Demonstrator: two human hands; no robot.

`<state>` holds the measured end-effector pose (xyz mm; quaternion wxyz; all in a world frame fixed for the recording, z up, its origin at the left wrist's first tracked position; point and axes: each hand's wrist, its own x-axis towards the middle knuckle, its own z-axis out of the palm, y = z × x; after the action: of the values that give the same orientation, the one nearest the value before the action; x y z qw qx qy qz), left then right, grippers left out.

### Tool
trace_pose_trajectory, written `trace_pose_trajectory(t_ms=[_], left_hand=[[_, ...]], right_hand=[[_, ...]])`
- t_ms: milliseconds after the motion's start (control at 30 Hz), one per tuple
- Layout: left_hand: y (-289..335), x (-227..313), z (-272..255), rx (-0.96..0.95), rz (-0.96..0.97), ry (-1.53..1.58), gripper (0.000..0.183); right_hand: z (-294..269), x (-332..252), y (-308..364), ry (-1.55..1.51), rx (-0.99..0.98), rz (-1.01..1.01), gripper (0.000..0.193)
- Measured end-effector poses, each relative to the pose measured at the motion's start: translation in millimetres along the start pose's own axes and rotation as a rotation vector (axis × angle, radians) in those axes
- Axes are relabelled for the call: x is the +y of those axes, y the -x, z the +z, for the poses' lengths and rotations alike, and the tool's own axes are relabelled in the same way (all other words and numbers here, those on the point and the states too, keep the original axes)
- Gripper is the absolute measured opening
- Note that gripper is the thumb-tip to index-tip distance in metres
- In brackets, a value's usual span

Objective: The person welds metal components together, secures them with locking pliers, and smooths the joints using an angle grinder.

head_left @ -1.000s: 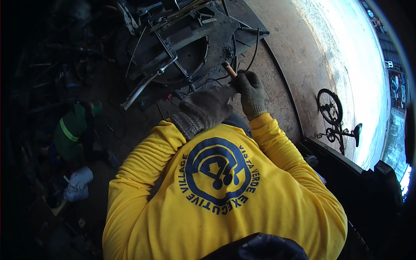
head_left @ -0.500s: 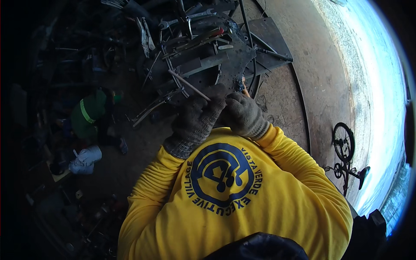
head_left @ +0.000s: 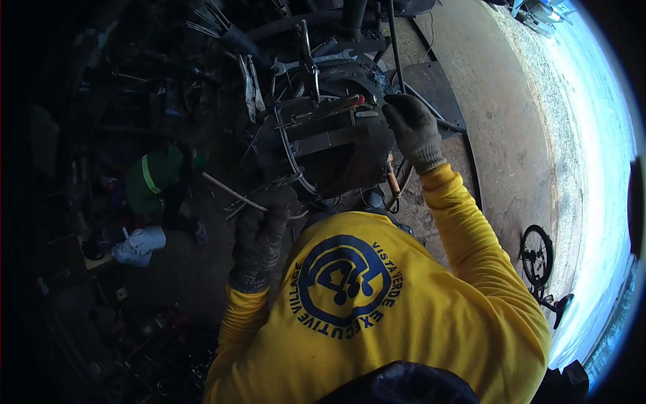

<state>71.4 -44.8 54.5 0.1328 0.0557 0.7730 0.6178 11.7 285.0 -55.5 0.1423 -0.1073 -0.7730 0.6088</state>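
My left hand, in a dark grey knit glove, is closed round a thin, pale welding rod. The rod sticks out to both sides of the fist and bends near its right end. Over the right side of the metal workbench, my gloved right hand is held out with curved fingers slightly apart and nothing visible in them. Locking pliers with a red tip lie to its left. Beyond them are an open-end wrench and upright clamp pliers. A curved metal strip runs along the bench's left side.
An orange-brown handle hangs at the bench's near edge, beside cables. A tube of thin rods stands at the far left. A person in green crouches on the left. A bicycle is at the right.
My hands have parted from in front of my chest. The left moved left and nearer with the rod, which now shows a bend; the right reached away over the bench.
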Motion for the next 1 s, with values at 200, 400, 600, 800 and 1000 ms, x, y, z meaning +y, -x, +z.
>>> trace_pose_trajectory(t_ms=[200,400,600,800,1000], left_hand=[[-9,9,-2,-0.099,0.05,0.015,0.022],[0,9,-9,-0.025,0.027,0.202,0.018],[5,0,-15,-0.021,-0.008,0.247,0.018],[4,1,-20,-0.073,-0.065,0.208,0.018],[10,1,-17,-0.03,-0.104,0.229,0.015]], right_hand=[[25,0,-59,0.035,-0.044,-0.007,0.031],[44,20,-85,0.257,-0.173,-0.247,0.032],[76,8,-127,0.862,-0.66,-0.285,0.038],[89,15,-159,1.148,-0.835,-0.395,0.032],[96,-25,-144,1.048,-0.789,-0.487,0.026]])
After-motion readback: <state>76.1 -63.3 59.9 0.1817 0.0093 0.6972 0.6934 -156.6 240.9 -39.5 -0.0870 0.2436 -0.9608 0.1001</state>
